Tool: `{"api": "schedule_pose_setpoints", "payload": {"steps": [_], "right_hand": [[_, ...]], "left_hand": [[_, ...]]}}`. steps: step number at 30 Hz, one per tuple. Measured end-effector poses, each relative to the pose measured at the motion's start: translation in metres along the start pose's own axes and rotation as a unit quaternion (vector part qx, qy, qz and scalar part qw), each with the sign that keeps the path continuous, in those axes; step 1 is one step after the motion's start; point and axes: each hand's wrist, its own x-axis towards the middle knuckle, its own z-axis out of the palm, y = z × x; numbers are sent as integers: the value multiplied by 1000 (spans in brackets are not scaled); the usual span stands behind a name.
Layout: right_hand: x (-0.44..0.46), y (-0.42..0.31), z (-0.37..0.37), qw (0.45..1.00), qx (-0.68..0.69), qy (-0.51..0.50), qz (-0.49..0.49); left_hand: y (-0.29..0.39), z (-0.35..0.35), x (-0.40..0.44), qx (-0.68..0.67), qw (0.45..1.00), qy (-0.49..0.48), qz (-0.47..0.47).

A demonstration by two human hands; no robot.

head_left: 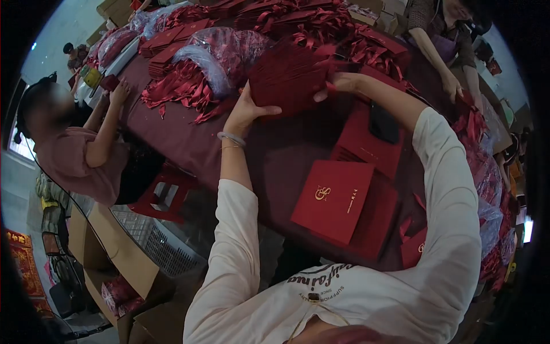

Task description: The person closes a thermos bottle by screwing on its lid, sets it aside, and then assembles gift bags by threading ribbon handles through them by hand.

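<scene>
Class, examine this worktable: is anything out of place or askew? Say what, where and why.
Mildly, yes. The front red piece lies askew over the lower red piece, their edges out of line. Beyond them, a black phone-like object rests on a red stack, odd among so much red.

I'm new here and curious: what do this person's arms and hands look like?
Plain white sleeves stop well short of the wrists. The left hand has a pale, rounded bangle and thin golden bracelet at its wrist; the right hand shows neither. No gloves, no cables.
</scene>
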Motion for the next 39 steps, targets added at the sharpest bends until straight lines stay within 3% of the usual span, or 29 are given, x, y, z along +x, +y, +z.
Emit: {"api": "schedule_pose_setpoints", "payload": {"steps": [5,7,9,10,12,14,15,16,17,18,19,21,24,25,27,29,30,32,34,36,37,38,39], "right_hand": [[-6,-11,1,995,88,2,39],[0,-21,3,999,30,-12,38],[19,34,2,1000,-11,-21,1],[20,33,3,998,-52,-31,-31],[12,8,-2,999,-40,-33,-6],[-14,-59,-4,972,49,20,230],[-26,-93,5,971,-2,49,235],[-15,-65,7,971,-3,52,233],[3,-15,15,992,10,93,81],[9,-12,22,989,26,130,-72],[9,-9,17,989,26,126,-69],[-2,-25,-4,988,-135,29,61],[-17,-65,-32,893,-358,-112,249],[-5,-20,-56,896,-382,-172,145],[-28,-40,-82,934,-280,-3,223],[-42,-68,-75,854,-463,234,24],[-43,-82,-70,877,-412,248,-14],[-33,-67,-58,887,-373,192,-194],[-36,-65,-49,883,-404,174,-165],[-33,-50,-49,962,-178,202,-38],[-32,-38,-52,962,-84,256,-52],[-35,-26,-53,962,-85,254,-52],[-39,-22,-50,932,176,305,85]], "left_hand": [[-7,-3,-3,-34,999,14,7],[-11,2,2,-38,999,19,3],[-15,2,6,-18,999,50,4],[-16,2,8,-5,997,80,3],[-20,1,12,0,997,75,-13],[-22,3,13,8,998,63,-28],[-21,6,11,-13,998,67,-8],[-19,7,12,-34,997,72,13],[-14,9,12,-33,997,73,12],[-11,11,10,-12,998,67,16],[-8,14,9,8,998,60,22],[-12,11,9,35,997,73,6],[-13,11,11,62,994,85,-6],[-11,10,11,61,994,91,-5],[-6,11,10,67,994,91,-4],[-6,13,11,66,994,91,-3],[-7,11,11,85,992,92,0],[-7,10,11,104,991,89,1],[-7,10,11,123,988,89,17],[-10,9,12,108,990,88,17],[-11,8,13,93,992,88,17],[-11,7,13,92,992,89,17],[-12,6,13,100,991,90,8]]}}
